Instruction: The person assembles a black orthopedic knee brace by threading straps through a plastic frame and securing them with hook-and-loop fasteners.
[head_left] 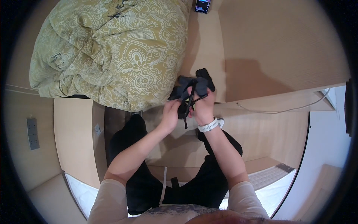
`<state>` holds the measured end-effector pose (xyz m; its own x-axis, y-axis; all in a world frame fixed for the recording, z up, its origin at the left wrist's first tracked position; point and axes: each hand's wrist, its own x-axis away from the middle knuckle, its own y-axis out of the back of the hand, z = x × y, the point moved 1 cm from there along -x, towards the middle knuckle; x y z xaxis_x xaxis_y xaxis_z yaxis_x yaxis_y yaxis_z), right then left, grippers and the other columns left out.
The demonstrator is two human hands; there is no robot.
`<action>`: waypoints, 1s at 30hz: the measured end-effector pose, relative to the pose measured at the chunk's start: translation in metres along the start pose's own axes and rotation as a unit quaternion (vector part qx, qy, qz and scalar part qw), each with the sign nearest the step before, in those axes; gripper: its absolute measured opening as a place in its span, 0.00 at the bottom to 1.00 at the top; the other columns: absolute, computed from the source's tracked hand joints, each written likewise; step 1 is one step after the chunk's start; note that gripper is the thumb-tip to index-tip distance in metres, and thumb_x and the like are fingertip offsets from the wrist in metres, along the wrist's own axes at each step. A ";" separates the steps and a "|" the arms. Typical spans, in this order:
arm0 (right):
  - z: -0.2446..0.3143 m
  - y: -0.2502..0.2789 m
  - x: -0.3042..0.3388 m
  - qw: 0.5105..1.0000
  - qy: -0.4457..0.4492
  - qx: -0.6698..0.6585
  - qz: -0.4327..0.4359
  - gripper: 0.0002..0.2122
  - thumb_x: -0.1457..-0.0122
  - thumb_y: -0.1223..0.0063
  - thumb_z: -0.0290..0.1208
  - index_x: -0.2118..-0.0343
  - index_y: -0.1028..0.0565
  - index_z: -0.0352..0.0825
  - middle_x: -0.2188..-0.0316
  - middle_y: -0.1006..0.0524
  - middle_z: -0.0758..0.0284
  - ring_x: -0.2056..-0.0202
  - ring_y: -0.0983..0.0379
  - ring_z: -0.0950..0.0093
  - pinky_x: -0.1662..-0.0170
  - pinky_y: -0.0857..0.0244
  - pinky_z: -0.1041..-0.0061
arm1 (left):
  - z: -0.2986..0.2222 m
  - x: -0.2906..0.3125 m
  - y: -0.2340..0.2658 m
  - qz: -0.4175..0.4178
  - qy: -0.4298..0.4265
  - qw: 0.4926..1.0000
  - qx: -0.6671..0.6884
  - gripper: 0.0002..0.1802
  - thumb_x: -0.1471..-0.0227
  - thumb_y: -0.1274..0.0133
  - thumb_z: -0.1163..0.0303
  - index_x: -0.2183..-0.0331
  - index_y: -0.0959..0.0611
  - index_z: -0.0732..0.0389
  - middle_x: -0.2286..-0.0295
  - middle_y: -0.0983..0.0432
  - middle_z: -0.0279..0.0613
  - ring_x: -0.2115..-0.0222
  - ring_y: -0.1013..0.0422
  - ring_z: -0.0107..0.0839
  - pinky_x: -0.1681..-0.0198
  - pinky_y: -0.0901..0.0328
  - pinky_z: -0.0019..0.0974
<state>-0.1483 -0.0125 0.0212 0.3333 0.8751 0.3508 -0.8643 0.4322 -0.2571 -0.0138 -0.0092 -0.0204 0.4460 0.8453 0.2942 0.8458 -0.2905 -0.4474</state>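
Note:
In front of me, a pair of black-framed glasses (182,110) is between my two hands, its thin arms sticking out at angles. My left hand (170,115) pinches the glasses from the left side. A dark grey cloth (201,86) is bunched over the fingers of my right hand (203,109), which is closed around it against the glasses. The cloth partly hides those fingers. Just beyond the right hand is a black oblong object (206,77), perhaps a case; its near part is covered. A white watch (209,125) circles my right wrist.
A yellow-green patterned quilt (145,67) is heaped at the far left. A lit phone (202,6) lies at the far edge on the pale wooden surface (207,41). A pale cable (272,111) runs along the right side. My legs in black trousers (128,138) are below my hands.

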 end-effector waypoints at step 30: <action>0.018 0.005 -0.001 0.997 0.029 0.020 0.067 0.04 0.41 0.43 0.21 0.64 0.25 0.33 0.75 0.22 0.69 0.84 0.30 0.78 0.85 0.39 0.78 | -0.013 0.003 -0.005 0.005 0.013 1.000 0.015 0.20 0.35 0.64 0.64 0.66 0.22 0.69 0.73 0.21 0.46 0.78 0.25 0.32 0.77 0.33 0.32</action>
<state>-0.1601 -0.0152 0.0351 0.2333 0.9363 0.2626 -0.9165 0.3020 -0.2625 -0.0132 -0.0108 -0.0066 0.4622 0.8306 0.3107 0.8320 -0.2849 -0.4760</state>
